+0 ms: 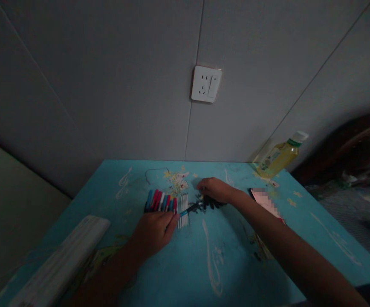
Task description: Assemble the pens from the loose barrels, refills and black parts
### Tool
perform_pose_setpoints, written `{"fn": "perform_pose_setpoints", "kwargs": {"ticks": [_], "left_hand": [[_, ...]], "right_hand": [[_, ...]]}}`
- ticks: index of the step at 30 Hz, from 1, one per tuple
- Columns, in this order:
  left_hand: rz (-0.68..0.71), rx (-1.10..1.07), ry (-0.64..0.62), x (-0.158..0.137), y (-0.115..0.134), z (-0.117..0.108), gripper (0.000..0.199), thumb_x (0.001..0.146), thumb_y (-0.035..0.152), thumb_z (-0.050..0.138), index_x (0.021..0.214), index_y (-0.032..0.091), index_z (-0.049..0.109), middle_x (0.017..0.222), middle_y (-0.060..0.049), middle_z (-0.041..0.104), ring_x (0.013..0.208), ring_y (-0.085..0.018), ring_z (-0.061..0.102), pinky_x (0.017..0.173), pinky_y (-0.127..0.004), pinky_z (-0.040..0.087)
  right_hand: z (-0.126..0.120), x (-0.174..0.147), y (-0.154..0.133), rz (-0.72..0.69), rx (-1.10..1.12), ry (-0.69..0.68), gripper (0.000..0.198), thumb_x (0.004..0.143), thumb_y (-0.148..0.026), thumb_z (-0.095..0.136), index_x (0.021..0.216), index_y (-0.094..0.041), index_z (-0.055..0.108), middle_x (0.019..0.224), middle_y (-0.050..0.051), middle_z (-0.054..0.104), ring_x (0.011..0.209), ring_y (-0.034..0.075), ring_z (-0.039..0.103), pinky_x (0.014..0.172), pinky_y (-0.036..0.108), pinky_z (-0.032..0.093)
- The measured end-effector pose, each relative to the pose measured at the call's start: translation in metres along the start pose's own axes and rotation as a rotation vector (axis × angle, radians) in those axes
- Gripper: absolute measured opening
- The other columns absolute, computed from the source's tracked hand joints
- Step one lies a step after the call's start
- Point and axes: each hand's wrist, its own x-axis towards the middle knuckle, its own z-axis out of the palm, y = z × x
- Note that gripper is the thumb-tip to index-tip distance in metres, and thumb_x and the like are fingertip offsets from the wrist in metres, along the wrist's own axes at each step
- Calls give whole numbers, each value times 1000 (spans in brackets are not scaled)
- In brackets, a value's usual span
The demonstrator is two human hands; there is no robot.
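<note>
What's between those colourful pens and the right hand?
The head view shows thin white sticks, a slim blue-and-black object and small dark bits.

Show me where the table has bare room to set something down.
Bare: the blue table between left forearm and right forearm; also its back-left corner, between the white object and wall. Crowded: its middle, with left hand, right hand, markers, white sticks and black pieces.

Turquoise rectangular tabletop (172, 277): white swirls, yellow stars. Row of slim plastic pens (161, 201): caps blue, red, white. Single slim blue-and-black pen (189, 209). Small elongated pieces (210, 202), plain black. Thin straight sticks (183, 205), white. Clear plastic bottle (276, 160): yellow liquid, green band, white cap. Flat rectangular phone (259, 197): pink screen, dark edge.
</note>
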Motion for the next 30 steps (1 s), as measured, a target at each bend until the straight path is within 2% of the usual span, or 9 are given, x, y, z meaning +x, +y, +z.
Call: {"fn": "perform_pose_setpoints", "kwargs": {"ticks": [5,9,11,12,14,16,19,24,30], "left_hand": [[6,-6,-18,-1,0,2,34,99,28,44,69,18,56,58,0,59,52,-13,57,55,-26,41],[24,0,-31,0,-2,1,33,100,29,44,70,18,56,59,0,59,53,-13,58,56,-26,41],[43,4,-37,0,-1,0,32,100,30,45,72,18,56,61,0,59,55,-13,58,57,-25,42],[52,3,-34,0,-1,1,31,100,31,45,73,18,56,61,0,59,56,-13,59,57,-25,42],[62,-4,-22,1,1,1,30,100,31,46,74,19,56,62,1,59,57,-13,58,57,-25,42],[74,-7,-8,1,3,1,30,100,32,47,75,19,56,63,1,59,57,-12,58,57,-25,41],[125,-2,-1,1,5,-3,30,99,33,49,75,18,58,64,1,58,58,-12,57,56,-25,40],[294,48,-28,0,5,-11,29,96,36,54,73,19,59,63,1,56,57,-13,54,54,-28,37],[330,60,-14,1,2,-12,28,96,35,55,74,18,60,63,1,55,58,-12,54,55,-27,38]], "right_hand": [[-13,-5,-5,36,7,29,33,80,-8,64,109,-22,72,96,4,75,82,17,68,76,26,48],[-22,-29,-30,84,17,161,28,92,-18,55,117,-20,67,109,9,71,93,19,66,82,30,48],[-15,-46,-51,86,134,295,23,98,-27,49,113,-21,66,105,7,71,90,18,65,80,30,48],[-9,-54,-62,73,171,329,23,100,-29,46,105,-21,68,97,5,71,85,17,64,77,29,47],[7,-68,-79,73,134,384,26,100,-31,46,93,-21,68,83,4,69,78,18,61,76,32,45],[21,-77,-88,78,86,373,23,100,-32,48,93,-20,67,85,6,67,82,20,60,78,34,42],[32,-83,-89,118,129,336,28,101,-31,43,84,-20,62,78,5,63,75,19,57,72,32,42],[31,-95,-85,34,287,170,34,102,-31,40,76,-20,59,72,2,60,70,16,58,68,29,42],[35,-99,-93,82,507,69,38,104,-35,37,78,-21,62,73,1,65,67,15,62,65,27,46]]}}
